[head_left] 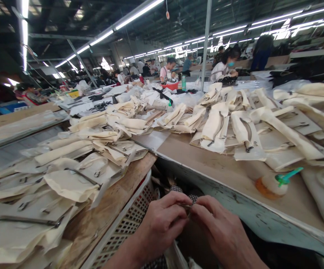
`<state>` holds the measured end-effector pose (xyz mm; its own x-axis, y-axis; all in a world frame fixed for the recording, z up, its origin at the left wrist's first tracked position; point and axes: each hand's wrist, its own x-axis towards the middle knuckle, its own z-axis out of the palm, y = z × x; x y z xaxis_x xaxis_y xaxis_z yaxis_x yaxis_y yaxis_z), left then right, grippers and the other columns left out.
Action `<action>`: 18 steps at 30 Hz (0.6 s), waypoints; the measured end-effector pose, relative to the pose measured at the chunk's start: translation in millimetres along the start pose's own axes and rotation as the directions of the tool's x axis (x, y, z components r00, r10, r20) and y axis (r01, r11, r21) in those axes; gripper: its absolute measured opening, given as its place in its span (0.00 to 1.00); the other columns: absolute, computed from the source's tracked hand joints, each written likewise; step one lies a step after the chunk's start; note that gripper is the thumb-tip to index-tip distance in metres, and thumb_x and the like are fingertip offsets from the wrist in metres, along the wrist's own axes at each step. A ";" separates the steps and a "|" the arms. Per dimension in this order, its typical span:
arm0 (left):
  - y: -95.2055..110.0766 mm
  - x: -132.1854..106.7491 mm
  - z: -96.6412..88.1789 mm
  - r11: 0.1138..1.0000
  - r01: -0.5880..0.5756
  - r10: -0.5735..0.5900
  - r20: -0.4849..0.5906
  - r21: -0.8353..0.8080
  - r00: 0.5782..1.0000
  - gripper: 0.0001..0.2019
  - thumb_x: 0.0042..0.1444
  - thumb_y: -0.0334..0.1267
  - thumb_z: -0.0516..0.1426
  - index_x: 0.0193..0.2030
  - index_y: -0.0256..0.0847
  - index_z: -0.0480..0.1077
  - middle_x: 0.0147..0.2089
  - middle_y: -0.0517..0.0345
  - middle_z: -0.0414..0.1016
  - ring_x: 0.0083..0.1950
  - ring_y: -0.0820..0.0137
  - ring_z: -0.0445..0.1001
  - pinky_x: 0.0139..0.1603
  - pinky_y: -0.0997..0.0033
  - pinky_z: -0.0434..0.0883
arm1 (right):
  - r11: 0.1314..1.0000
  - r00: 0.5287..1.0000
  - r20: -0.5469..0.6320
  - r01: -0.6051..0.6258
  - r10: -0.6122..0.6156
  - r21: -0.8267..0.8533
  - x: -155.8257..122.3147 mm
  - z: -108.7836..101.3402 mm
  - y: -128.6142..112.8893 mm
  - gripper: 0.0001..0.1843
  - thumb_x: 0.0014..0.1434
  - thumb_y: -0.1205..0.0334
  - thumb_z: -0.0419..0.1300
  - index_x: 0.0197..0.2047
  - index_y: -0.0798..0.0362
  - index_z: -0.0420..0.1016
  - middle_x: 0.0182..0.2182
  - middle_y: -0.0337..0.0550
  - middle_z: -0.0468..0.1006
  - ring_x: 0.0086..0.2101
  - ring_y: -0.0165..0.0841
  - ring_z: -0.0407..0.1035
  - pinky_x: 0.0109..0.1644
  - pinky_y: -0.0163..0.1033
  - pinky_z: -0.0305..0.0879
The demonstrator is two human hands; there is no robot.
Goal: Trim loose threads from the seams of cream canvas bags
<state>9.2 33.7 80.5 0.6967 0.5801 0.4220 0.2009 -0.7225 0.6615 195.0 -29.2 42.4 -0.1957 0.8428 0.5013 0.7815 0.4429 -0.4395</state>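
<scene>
Clearly, both hands work just right of the white basket [132, 218]. The left hand [164, 221], nearer the basket, has its fingers curled in and its thumb nearly closed in a pinch; the right hand [219, 224], on the far side from the basket, is bent the same way. Between their fingertips is a small thin item [187, 206], seemingly gripped by both, though too small and shadowed to identify. Left of the basket, cream fabric pieces [67, 186] with dark zips overlap on a wooden surface [90, 216]. Well right of the basket, a squeeze bottle [271, 186] with a green nozzle stands on a brown surface [190, 149].
</scene>
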 end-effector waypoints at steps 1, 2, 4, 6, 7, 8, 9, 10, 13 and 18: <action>0.0 0.3 -1.2 1.000 -0.003 0.003 0.004 -0.003 1.000 0.08 0.56 0.20 0.56 0.34 0.38 0.69 0.47 0.55 0.74 0.45 0.72 0.75 0.47 0.76 0.72 | 1.000 1.000 0.012 0.007 -0.007 -0.006 1.1 0.1 -0.4 0.12 0.70 0.65 0.47 0.43 0.51 0.73 0.36 0.45 0.74 0.35 0.32 0.72 0.36 0.33 0.70; -0.2 0.3 -2.6 1.000 -0.007 0.007 0.011 -0.002 1.000 0.08 0.56 0.20 0.57 0.34 0.38 0.69 0.47 0.55 0.74 0.45 0.72 0.75 0.48 0.76 0.72 | 1.000 1.000 0.021 0.013 -0.013 -0.013 2.3 0.3 -0.9 0.12 0.69 0.65 0.47 0.42 0.51 0.72 0.36 0.45 0.74 0.34 0.32 0.72 0.35 0.33 0.69; -1.2 -0.3 -5.7 1.000 -0.020 0.020 0.032 0.011 0.999 0.08 0.56 0.20 0.57 0.34 0.38 0.69 0.48 0.55 0.73 0.45 0.72 0.74 0.48 0.77 0.71 | 0.999 0.999 0.028 0.019 -0.019 -0.029 4.7 0.8 -2.3 0.12 0.69 0.65 0.47 0.39 0.51 0.71 0.34 0.44 0.73 0.32 0.32 0.71 0.32 0.33 0.68; -2.5 -1.7 -9.0 0.999 -0.033 0.032 0.062 0.026 0.998 0.08 0.57 0.21 0.57 0.34 0.37 0.69 0.49 0.55 0.73 0.46 0.72 0.74 0.49 0.76 0.71 | 0.999 1.000 0.022 0.012 -0.011 -0.040 6.6 1.2 -4.1 0.12 0.69 0.65 0.47 0.38 0.51 0.70 0.32 0.42 0.72 0.31 0.32 0.71 0.31 0.32 0.66; -3.0 -2.4 -10.5 0.999 -0.032 0.030 0.078 0.031 0.996 0.07 0.57 0.22 0.57 0.33 0.37 0.69 0.49 0.55 0.72 0.46 0.72 0.74 0.49 0.76 0.71 | 0.999 1.000 0.020 0.006 -0.005 -0.045 7.4 1.3 -4.9 0.12 0.69 0.65 0.47 0.37 0.51 0.69 0.31 0.42 0.71 0.30 0.32 0.70 0.30 0.32 0.66; -3.3 -3.2 -12.0 0.999 -0.023 0.020 0.089 0.033 0.996 0.07 0.57 0.22 0.57 0.33 0.37 0.69 0.50 0.55 0.72 0.47 0.72 0.74 0.50 0.76 0.71 | 0.999 1.000 0.019 0.006 -0.005 -0.049 7.9 1.4 -5.4 0.12 0.69 0.65 0.47 0.36 0.51 0.69 0.31 0.41 0.71 0.30 0.32 0.70 0.30 0.32 0.66; -3.4 -3.7 -13.3 0.999 -0.006 0.003 0.096 0.035 0.995 0.08 0.57 0.21 0.57 0.33 0.38 0.68 0.50 0.55 0.72 0.47 0.72 0.74 0.51 0.75 0.71 | 0.999 1.000 0.016 0.009 -0.008 -0.051 8.3 1.5 -5.7 0.12 0.69 0.65 0.47 0.35 0.51 0.68 0.31 0.41 0.70 0.29 0.31 0.70 0.30 0.33 0.65; -3.2 -4.0 -14.5 0.999 0.017 -0.021 0.097 0.037 0.995 0.08 0.56 0.21 0.57 0.33 0.38 0.68 0.50 0.55 0.72 0.48 0.72 0.74 0.51 0.75 0.71 | 0.999 1.000 0.014 0.012 -0.011 -0.051 8.6 1.7 -5.6 0.12 0.69 0.65 0.48 0.34 0.51 0.68 0.30 0.41 0.70 0.29 0.31 0.70 0.30 0.33 0.65; -1.8 -2.8 -16.8 0.995 0.091 -0.095 0.085 0.046 0.992 0.09 0.53 0.20 0.59 0.35 0.38 0.68 0.49 0.55 0.72 0.49 0.71 0.74 0.51 0.76 0.70 | 1.000 1.000 0.005 0.025 -0.025 -0.012 9.2 3.3 -4.4 0.12 0.69 0.64 0.49 0.34 0.51 0.68 0.32 0.42 0.71 0.31 0.31 0.70 0.32 0.33 0.67; -3.2 1.8 -13.0 0.993 0.029 -0.036 0.060 0.111 0.998 0.06 0.59 0.23 0.55 0.36 0.38 0.68 0.42 0.54 0.74 0.42 0.72 0.74 0.43 0.76 0.72 | 0.996 0.998 -0.063 0.033 -0.028 0.078 9.1 7.4 -3.9 0.11 0.70 0.65 0.49 0.39 0.51 0.71 0.37 0.44 0.75 0.35 0.31 0.72 0.38 0.33 0.70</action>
<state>0.9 41.9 87.2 0.7293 0.5817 0.3601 0.2960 -0.7428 0.6005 185.7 -21.0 43.2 -0.1798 0.8092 0.5593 0.7262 0.4927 -0.4794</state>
